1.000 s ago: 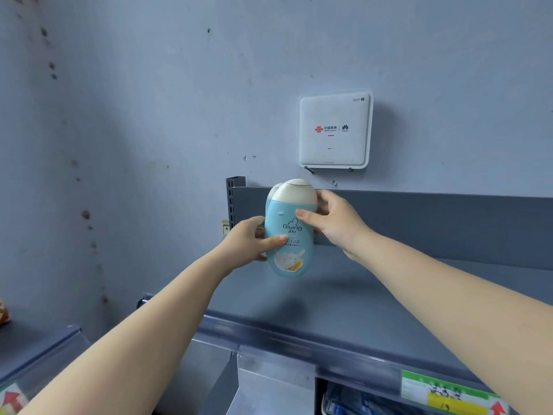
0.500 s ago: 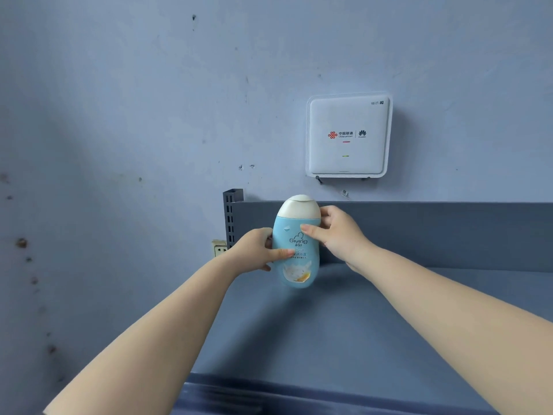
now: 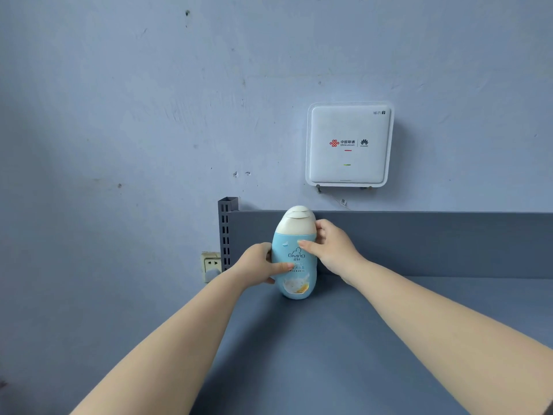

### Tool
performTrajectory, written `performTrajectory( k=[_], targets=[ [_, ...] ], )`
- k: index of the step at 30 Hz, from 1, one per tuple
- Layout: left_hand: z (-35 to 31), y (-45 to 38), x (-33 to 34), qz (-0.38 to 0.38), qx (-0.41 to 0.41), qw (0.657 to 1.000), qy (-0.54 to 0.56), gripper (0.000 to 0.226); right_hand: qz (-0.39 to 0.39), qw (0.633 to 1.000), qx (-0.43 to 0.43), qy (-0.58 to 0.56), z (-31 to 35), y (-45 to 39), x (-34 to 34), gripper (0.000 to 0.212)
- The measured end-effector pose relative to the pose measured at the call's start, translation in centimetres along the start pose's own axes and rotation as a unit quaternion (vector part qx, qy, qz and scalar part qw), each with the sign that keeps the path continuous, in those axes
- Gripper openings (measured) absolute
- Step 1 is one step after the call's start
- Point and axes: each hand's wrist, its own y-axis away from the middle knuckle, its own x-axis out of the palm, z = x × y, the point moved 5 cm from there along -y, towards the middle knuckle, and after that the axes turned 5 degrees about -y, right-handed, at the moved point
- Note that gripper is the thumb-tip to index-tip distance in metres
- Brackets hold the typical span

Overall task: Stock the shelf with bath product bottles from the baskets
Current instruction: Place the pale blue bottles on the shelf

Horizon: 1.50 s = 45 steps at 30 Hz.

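At centre frame, a blue bottle [image 3: 294, 262] is being set upright on the grey shelf [image 3: 344, 339], near its back panel. It is gripped by the left hand [image 3: 259, 266] and right hand [image 3: 329, 248], fingers curled around its sides. Release seemingly comes next, without tipping it.

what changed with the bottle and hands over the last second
The blue bottle went from held up in the air near the shelf's left rear corner down and back, so its base now appears to meet the shelf by the back panel. A second cap seen behind it a second ago no longer shows. The left hand and right hand still hold its sides. The white router is unchanged.
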Motion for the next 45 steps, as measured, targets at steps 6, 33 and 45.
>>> performTrajectory(
  k=[6, 33, 45],
  targets=[
    [0.3, -0.7, 0.0, -0.006, -0.013, 1.000, 0.001, 0.043, -0.007, 0.996, -0.023, 0.090, 0.3, -0.6, -0.1, 0.037],
    [-17.7, 8.3, 1.3, -0.229, 0.205, 0.917, -0.256, 0.033, -0.061, 0.912, -0.109, 0.390, 7.3, 10.1, -16.1, 0.020],
    [-33.8, 14.3, 23.7, -0.043, 0.354, 0.851, -0.385, 0.023, -0.014, 0.741, 0.015, 0.672, 3.3, 26.2, -34.4, 0.019]
  ],
)
